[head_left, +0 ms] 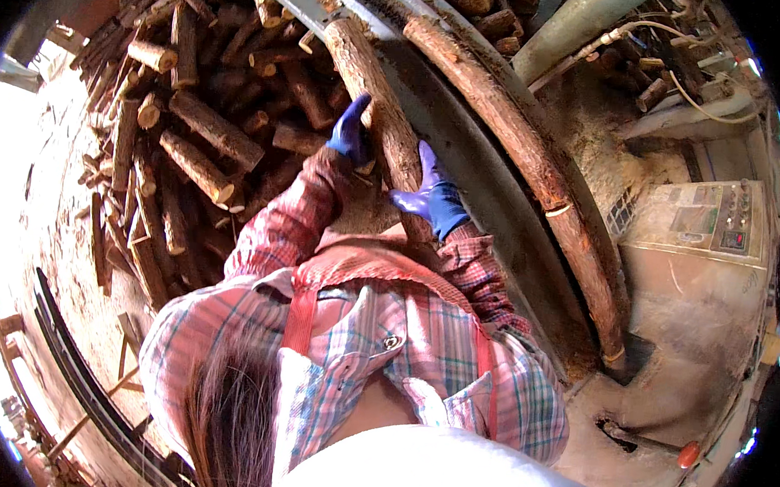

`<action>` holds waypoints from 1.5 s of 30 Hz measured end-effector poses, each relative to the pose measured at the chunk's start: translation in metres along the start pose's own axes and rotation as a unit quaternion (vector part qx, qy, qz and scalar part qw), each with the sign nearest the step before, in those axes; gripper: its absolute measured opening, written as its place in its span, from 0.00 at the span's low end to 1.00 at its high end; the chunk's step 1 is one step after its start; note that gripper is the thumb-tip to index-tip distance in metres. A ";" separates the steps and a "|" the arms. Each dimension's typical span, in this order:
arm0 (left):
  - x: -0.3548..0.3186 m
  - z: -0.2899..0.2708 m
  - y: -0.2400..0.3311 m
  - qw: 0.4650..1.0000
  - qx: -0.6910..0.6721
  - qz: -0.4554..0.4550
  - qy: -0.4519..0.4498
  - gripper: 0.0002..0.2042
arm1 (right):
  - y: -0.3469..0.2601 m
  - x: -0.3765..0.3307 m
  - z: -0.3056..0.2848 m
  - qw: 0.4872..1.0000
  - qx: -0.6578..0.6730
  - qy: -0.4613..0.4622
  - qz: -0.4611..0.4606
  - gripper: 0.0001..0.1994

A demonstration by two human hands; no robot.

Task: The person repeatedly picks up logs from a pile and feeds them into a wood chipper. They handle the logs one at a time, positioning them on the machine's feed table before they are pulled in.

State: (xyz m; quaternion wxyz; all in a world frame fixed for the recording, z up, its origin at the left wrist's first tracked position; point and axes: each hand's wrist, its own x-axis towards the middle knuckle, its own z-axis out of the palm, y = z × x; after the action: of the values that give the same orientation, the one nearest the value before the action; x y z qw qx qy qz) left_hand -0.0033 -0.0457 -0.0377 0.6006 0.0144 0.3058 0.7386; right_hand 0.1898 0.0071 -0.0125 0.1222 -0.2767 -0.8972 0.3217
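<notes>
A rough-barked log (pixel 385 100) lies lengthwise in front of my body, its far end by a grey metal ledge. My left hand (pixel 350 132), in a blue-purple rubber glove, grips it from the left side. Closer to me, my right hand (pixel 430 197), gloved alike, is closed across the log from the right, with the thumb pointing away along the bark. The undersides of both hands are hidden. The log's near end disappears by my red apron (pixel 362 264). Right beside it runs a long dark metal trough (pixel 499 210).
Along the trough's right side lie a long log (pixel 480 84) and another log (pixel 589 269), end to end. Cut logs (pixel 214 134) are heaped to the left. A control panel (pixel 704 222), a thick pipe (pixel 577 32) and a lever with a red knob (pixel 688 455) are at right.
</notes>
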 end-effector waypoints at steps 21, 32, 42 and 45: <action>-0.028 -0.011 0.149 0.486 0.739 0.459 0.089 0.19 | 0.004 0.359 -0.068 0.990 0.029 0.033 -0.136 0.59; -0.367 -0.310 -0.219 0.540 0.557 -0.266 0.572 0.15 | 0.165 0.361 -0.025 0.990 0.008 -0.063 -0.127 0.56; -0.371 -0.356 -0.285 0.686 0.196 0.008 0.701 0.19 | -0.019 0.290 -0.001 0.939 -0.108 0.013 -0.326 0.35; -0.278 -0.344 -0.180 0.591 0.507 0.042 0.626 0.19 | -0.045 0.285 0.039 0.904 -0.159 -0.012 -0.396 0.31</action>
State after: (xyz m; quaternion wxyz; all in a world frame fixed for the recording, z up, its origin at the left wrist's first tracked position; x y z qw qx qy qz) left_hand 0.0987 -0.4276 -0.3052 0.1257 -0.1369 0.9304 0.3160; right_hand -0.0770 0.1225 -0.0017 0.1832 0.0890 -0.9736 0.1027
